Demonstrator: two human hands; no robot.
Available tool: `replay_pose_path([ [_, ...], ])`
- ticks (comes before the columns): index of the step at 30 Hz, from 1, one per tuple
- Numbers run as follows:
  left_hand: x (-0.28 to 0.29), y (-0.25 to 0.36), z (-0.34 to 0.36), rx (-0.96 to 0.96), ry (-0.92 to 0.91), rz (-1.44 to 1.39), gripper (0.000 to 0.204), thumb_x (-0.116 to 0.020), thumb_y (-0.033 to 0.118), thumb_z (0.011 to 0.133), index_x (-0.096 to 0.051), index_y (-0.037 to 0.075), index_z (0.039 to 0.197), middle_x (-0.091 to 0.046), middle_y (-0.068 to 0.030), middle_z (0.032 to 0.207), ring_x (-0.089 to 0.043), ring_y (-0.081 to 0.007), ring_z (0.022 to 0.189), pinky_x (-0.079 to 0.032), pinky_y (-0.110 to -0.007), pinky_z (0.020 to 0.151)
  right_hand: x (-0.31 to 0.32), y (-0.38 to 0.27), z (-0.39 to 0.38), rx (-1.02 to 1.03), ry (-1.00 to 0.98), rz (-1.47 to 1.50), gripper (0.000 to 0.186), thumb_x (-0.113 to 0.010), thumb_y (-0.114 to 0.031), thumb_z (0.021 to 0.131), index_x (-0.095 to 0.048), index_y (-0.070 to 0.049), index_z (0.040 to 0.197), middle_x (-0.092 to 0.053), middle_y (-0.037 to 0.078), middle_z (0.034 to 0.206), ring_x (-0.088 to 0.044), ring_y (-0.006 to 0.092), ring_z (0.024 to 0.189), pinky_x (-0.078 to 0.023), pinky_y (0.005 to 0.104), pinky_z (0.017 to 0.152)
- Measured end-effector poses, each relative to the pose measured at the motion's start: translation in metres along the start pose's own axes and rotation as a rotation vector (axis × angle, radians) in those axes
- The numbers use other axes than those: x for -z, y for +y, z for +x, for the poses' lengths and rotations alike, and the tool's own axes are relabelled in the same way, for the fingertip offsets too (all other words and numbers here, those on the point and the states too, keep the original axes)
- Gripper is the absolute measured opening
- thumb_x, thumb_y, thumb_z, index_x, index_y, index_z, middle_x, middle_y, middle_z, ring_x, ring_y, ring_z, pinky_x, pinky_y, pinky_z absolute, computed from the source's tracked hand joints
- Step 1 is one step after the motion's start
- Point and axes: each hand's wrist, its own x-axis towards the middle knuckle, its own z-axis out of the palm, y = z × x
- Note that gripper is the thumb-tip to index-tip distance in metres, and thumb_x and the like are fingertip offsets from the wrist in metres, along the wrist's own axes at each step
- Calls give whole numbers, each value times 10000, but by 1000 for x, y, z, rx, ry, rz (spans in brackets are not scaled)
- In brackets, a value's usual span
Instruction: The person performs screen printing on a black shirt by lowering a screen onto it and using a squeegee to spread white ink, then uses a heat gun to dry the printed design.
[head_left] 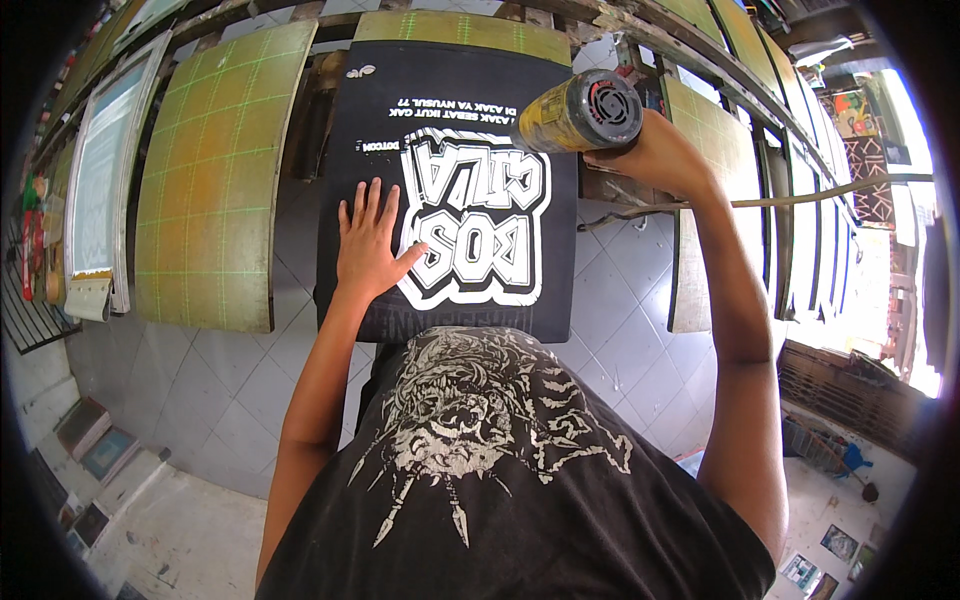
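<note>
A black shirt (450,75) with a large white lettering print lies spread over a board in front of me. My left hand (368,245) rests flat on the cloth at the print's left side, fingers spread and the thumb at the edge of the white area. Above the shirt's far right part, my right hand (655,155) grips a yellow and black heat gun (555,115). Its round vented rear end faces up toward me, and its body slants left over the fabric. The gun's handle and most of my right fingers are hidden.
Olive boards with green grid lines stand to the left (210,190) and right (695,270). Beyond the left board is a framed screen (112,160). A cable (800,198) stretches across the right side, below my right hand. Wooden rails (690,50) run along the back.
</note>
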Motion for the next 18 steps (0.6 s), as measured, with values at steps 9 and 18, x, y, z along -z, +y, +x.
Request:
replay_pose_path([
  [9, -1, -1, -1, -2, 16, -3, 899, -627, 582, 860, -324, 53, 1521, -284, -187, 1587, -203, -389, 1487, -133, -583, 1185, 5, -15, 3, -31, -63, -47, 505, -806, -244, 780, -637, -93, 1232, -714, 132, 1113, -665, 303, 1030, -502, 383, 926],
  [18, -5, -4, -1, -12, 30, -13, 866, -585, 557, 898, -311, 16, 1517, -296, -173, 1588, -205, -380, 1490, -125, -585, 1187, -2, -3, -5, -25, -45, -12, 493, -841, -180, 741, -670, -49, 1184, -726, 123, 1085, -678, 227, 974, -518, 356, 903],
])
